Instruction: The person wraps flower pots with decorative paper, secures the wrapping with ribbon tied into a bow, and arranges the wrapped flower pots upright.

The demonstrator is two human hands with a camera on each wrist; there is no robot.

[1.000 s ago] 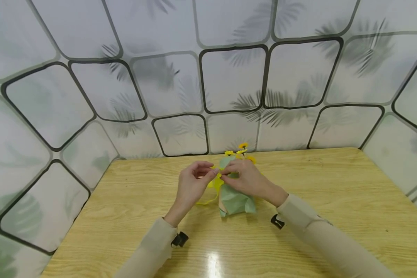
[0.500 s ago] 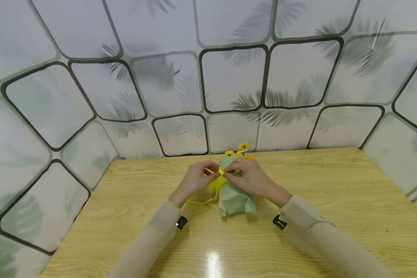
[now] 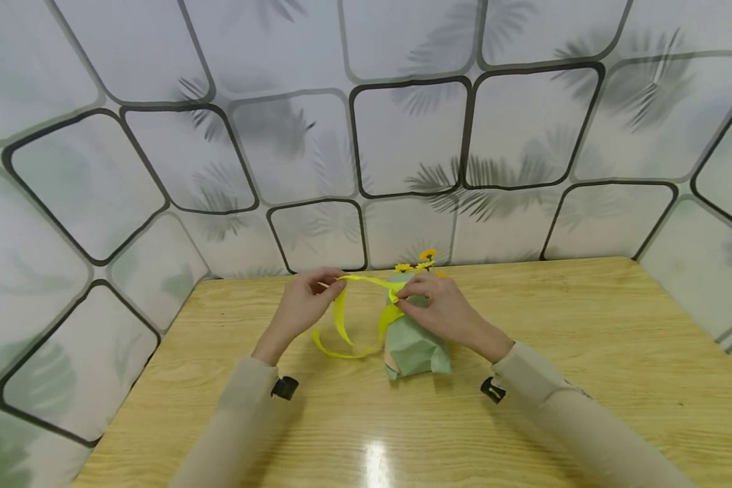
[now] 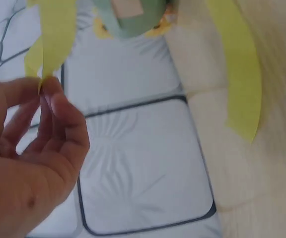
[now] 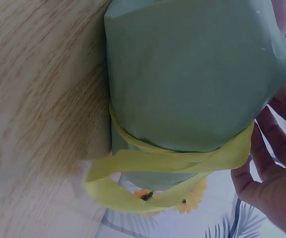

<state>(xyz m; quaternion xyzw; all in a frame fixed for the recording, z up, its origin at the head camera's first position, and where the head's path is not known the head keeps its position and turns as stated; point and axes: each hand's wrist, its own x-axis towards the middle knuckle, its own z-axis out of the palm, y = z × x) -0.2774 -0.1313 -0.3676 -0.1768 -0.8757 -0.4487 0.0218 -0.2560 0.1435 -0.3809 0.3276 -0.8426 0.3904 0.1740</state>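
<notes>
A small bouquet wrapped in green paper (image 3: 416, 349) lies on the table, its yellow flowers (image 3: 428, 255) pointing toward the wall. A yellow ribbon (image 5: 168, 161) loops around the paper below the flowers in the right wrist view. My left hand (image 3: 300, 303), to the left of the bouquet, pinches a stretch of this ribbon between thumb and fingertips. From there the ribbon runs across to my right hand (image 3: 445, 310), whose thumb and fingers pinch it against the bouquet. A loose ribbon end (image 4: 245, 74) hangs beside the left hand; another length curls on the table.
The wooden table (image 3: 555, 325) reaches to a wall (image 3: 415, 142) patterned with dark rounded squares and leaves. Pale cloth-like panels also rise at both sides. A black clip (image 3: 285, 388) sits at the left sleeve, and another black clip (image 3: 493, 390) at the right sleeve.
My left hand has moved left, away from the bouquet, drawing out a length of yellow ribbon. The right hand stays nearly in place at the bouquet.
</notes>
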